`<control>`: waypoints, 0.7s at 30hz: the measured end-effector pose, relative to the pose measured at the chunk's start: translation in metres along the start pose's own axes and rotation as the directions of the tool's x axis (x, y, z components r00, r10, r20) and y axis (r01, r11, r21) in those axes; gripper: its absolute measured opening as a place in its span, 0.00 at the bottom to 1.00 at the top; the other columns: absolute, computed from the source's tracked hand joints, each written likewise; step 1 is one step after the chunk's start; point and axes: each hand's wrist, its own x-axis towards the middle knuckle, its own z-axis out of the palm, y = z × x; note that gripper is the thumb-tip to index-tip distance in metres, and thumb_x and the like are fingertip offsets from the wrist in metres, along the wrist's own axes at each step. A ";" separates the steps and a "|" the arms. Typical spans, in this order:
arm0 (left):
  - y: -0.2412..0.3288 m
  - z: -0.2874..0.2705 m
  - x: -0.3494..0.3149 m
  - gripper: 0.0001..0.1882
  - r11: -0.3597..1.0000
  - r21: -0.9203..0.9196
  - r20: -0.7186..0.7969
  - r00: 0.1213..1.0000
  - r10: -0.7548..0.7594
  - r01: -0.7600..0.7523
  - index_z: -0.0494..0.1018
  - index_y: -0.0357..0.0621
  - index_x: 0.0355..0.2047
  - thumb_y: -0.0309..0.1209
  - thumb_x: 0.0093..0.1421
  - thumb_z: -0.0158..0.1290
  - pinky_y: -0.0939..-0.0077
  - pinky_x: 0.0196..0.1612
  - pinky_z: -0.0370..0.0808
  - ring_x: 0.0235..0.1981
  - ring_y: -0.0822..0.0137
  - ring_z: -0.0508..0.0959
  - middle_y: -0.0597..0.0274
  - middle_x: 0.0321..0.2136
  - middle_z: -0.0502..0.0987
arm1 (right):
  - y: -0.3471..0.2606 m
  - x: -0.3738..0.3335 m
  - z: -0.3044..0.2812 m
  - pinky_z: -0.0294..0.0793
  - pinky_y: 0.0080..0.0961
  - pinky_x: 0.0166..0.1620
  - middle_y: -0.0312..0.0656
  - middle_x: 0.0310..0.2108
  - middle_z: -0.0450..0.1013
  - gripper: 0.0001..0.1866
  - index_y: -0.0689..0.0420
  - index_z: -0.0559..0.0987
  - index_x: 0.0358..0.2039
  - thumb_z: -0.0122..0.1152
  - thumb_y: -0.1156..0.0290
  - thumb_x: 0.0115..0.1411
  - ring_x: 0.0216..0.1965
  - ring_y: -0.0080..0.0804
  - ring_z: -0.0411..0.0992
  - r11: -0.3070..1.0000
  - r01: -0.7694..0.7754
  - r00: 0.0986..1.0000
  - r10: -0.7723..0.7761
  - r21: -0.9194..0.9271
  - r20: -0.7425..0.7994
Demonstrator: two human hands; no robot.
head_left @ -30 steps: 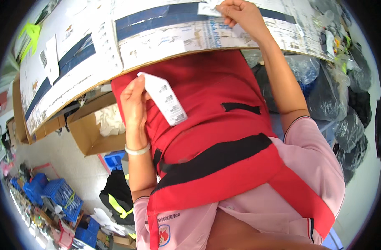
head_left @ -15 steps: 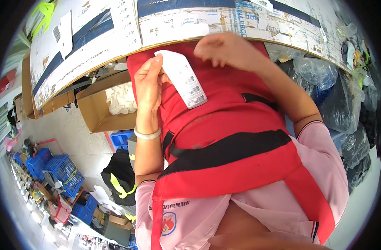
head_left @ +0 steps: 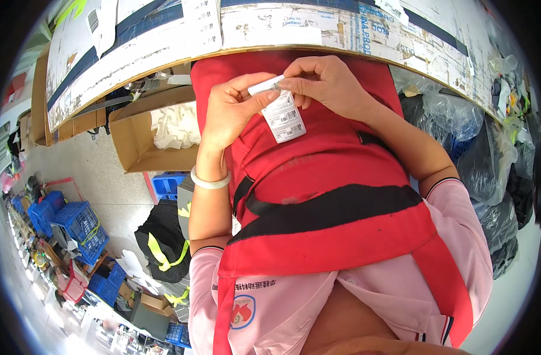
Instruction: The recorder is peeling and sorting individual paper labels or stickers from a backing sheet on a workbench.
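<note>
A white strip of printed labels (head_left: 286,123) hangs in front of my red apron (head_left: 317,151), its lower end loose. My left hand (head_left: 238,106) pinches the strip near its top between thumb and fingers. At the strip's upper right corner, my right hand (head_left: 323,86) is closed, thumb and forefinger pressed together on the edge. Whether a single label is lifted there is too small to tell.
A worn table covered in white board (head_left: 276,29) runs along the far side, with more label sheets (head_left: 202,29) on it. Below it at left stands an open cardboard box (head_left: 128,139) with white cloth. Clear plastic bags (head_left: 483,154) are heaped at right; blue crates (head_left: 81,228) stand at lower left.
My right hand has come down and left onto the strip's top corner. My left hand has moved right with the strip and now grips it with the thumb across its front.
</note>
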 end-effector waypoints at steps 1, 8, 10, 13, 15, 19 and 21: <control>-0.002 -0.004 0.000 0.11 0.998 0.059 0.007 0.999 -0.033 0.032 0.77 0.35 0.40 0.23 0.56 0.59 0.86 0.30 0.72 0.27 0.79 0.75 0.65 0.28 0.79 | 0.001 0.000 0.000 0.71 0.14 0.28 0.34 0.25 0.73 0.08 0.61 0.77 0.34 0.59 0.69 0.61 0.25 0.16 0.70 0.999 -0.028 1.000 0.028 0.023 -0.007; -0.007 0.004 0.001 0.07 0.979 0.160 -0.007 0.992 -0.124 0.123 0.79 0.36 0.33 0.26 0.56 0.60 0.89 0.22 0.67 0.19 0.82 0.70 0.66 0.22 0.78 | 0.003 -0.001 -0.002 0.69 0.14 0.32 0.33 0.29 0.72 0.05 0.60 0.78 0.34 0.59 0.72 0.60 0.29 0.17 0.70 0.966 0.178 0.979 -0.192 -0.187 -0.061; -0.009 0.004 0.003 0.07 0.974 0.188 0.006 0.992 -0.127 0.124 0.79 0.36 0.33 0.28 0.57 0.59 0.88 0.22 0.67 0.18 0.81 0.71 0.66 0.22 0.78 | 0.004 0.000 -0.008 0.68 0.14 0.34 0.32 0.29 0.72 0.04 0.60 0.78 0.33 0.59 0.74 0.59 0.30 0.17 0.69 0.842 0.331 0.926 -0.377 -0.427 -0.025; -0.020 -0.003 0.005 0.12 0.986 0.129 0.021 0.994 -0.111 0.107 0.79 0.35 0.33 0.33 0.61 0.54 0.86 0.22 0.68 0.18 0.79 0.71 0.64 0.21 0.78 | 0.004 0.005 -0.014 0.69 0.13 0.32 0.33 0.28 0.73 0.05 0.60 0.79 0.33 0.59 0.72 0.60 0.28 0.17 0.70 0.850 0.339 0.907 -0.409 -0.402 -0.100; -0.023 -0.005 0.007 0.16 0.995 0.038 0.027 0.995 -0.098 0.097 0.78 0.34 0.34 0.38 0.64 0.51 0.85 0.22 0.69 0.18 0.78 0.72 0.62 0.21 0.77 | -0.008 0.012 -0.025 0.71 0.15 0.30 0.35 0.27 0.74 0.07 0.61 0.79 0.32 0.60 0.70 0.59 0.26 0.19 0.71 0.931 0.188 0.943 -0.261 -0.314 -0.208; -0.016 -0.001 0.007 0.26 0.998 0.057 -0.065 0.997 -0.033 0.037 0.78 0.32 0.36 0.46 0.68 0.42 0.84 0.22 0.69 0.18 0.75 0.73 0.59 0.22 0.77 | -0.008 0.030 -0.055 0.72 0.13 0.25 0.35 0.25 0.74 0.11 0.61 0.80 0.34 0.60 0.65 0.59 0.22 0.18 0.71 0.977 0.025 0.951 -0.089 -0.212 -0.297; -0.017 -0.002 0.007 0.28 0.998 0.052 -0.087 0.996 -0.037 0.042 0.77 0.32 0.36 0.48 0.68 0.40 0.84 0.22 0.69 0.18 0.75 0.73 0.59 0.22 0.77 | -0.007 0.033 -0.061 0.71 0.12 0.25 0.34 0.25 0.74 0.12 0.62 0.79 0.35 0.59 0.65 0.60 0.23 0.16 0.71 0.976 -0.014 0.957 -0.050 -0.220 -0.287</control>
